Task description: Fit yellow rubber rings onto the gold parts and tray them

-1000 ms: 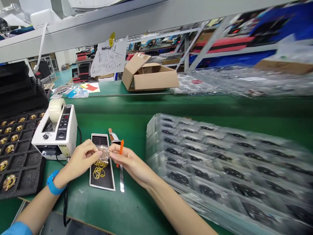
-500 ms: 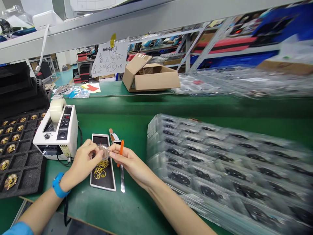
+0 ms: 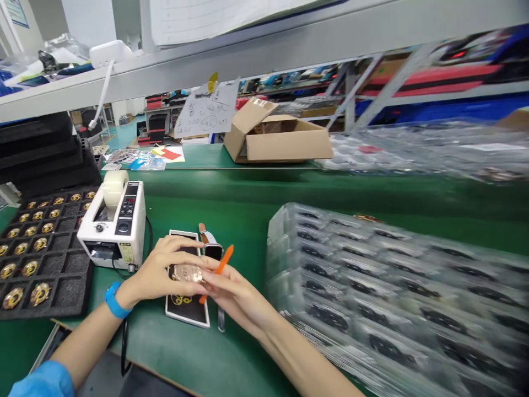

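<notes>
My left hand (image 3: 159, 270) has its thumb and fingers closed around the edge of a shiny rose-gold watch case (image 3: 187, 273). On the opposite edge, my right hand (image 3: 233, 289) grips the same case. An orange pointed plastic stick (image 3: 226, 258) is tucked between my right fingers and slants upward. Both hands are above a shallow black box with a white rim (image 3: 185, 320), partly covering it. Several thin yellow rings (image 3: 178, 300) lie inside. Just beyond my fingers, a wristwatch with a dark square face (image 3: 213, 252) rests on the green table.
A white tape dispenser (image 3: 113, 226) stands left, beside a black foam tray (image 3: 72, 292) with several gold watch parts. Stacked clear plastic trays (image 3: 285, 248) of dark parts take up the right. A cardboard box (image 3: 287, 146) sits on the back ledge under a grey beam (image 3: 264, 47).
The view has swung left. My left fingers have shifted from pinching a clear, shiny round piece to spreading around the rose-gold case. The orange stick leans more to the right.
</notes>
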{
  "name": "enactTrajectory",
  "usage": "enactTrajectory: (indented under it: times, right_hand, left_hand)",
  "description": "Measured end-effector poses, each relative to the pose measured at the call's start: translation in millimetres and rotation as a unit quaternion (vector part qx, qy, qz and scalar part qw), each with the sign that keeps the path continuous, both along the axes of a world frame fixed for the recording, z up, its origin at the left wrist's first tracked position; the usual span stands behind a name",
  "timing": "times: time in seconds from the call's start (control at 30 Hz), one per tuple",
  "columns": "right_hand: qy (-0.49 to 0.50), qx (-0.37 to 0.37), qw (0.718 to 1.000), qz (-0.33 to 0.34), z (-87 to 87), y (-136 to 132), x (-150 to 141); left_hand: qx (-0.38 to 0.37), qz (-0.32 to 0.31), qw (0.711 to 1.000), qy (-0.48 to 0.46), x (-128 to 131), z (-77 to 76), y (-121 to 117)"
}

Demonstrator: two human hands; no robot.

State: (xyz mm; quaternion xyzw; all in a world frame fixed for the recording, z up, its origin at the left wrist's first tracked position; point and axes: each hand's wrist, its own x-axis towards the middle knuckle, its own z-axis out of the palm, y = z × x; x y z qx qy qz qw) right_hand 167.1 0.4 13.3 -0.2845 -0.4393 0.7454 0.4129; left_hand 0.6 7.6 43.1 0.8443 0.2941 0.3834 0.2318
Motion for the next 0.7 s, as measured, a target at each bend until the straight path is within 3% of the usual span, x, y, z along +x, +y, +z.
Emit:
enactTrajectory:
  times: [0.07, 0.13, 0.23, 0.3, 0.37, 0.43, 0.5, 0.6, 0.7]
  right_hand:
    - [0.028, -0.015, 0.999, 0.017, 1.8, -9.3, -4.4]
    - [0.032, -0.005, 0.999, 0.022, 8.7, -14.8, -5.2]
    - [-0.022, 0.068, 0.997, -0.012, 27.9, -3.1, 1.7]
    - [-0.134, 0.145, 0.980, -0.026, 42.5, 22.1, 8.3]
    - [-0.328, 0.224, 0.918, -0.006, 53.7, 57.6, 11.6]
    - [-0.543, 0.269, 0.795, -0.022, 58.6, 95.3, 9.1]
    - [-0.617, 0.271, 0.736, -0.065, 57.1, 126.4, 1.3]
    - [-0.645, 0.274, 0.700, -0.139, 48.7, 151.6, -13.6]
    - [-0.641, 0.274, 0.693, -0.183, 46.4, 154.2, -20.6]
  left_hand:
    - [-0.026, -0.041, 0.997, -0.053, -1.0, 3.8, -5.0]
    - [-0.036, -0.026, 0.996, -0.081, -5.4, 9.0, -17.2]
    - [0.011, 0.108, 0.993, -0.052, -27.9, 21.5, -42.8]
    - [0.075, 0.227, 0.971, -0.022, -58.2, 32.2, -54.1]
    - [0.099, 0.343, 0.934, 0.000, -99.3, 42.3, -52.0]
    - [0.050, 0.439, 0.896, 0.049, -144.0, 48.6, -34.6]
    - [-0.037, 0.505, 0.849, 0.151, -183.1, 48.6, -6.5]
    - [-0.087, 0.501, 0.834, 0.213, -216.0, 35.5, 36.6]
    - [-0.104, 0.504, 0.820, 0.251, -220.7, 16.7, 62.9]
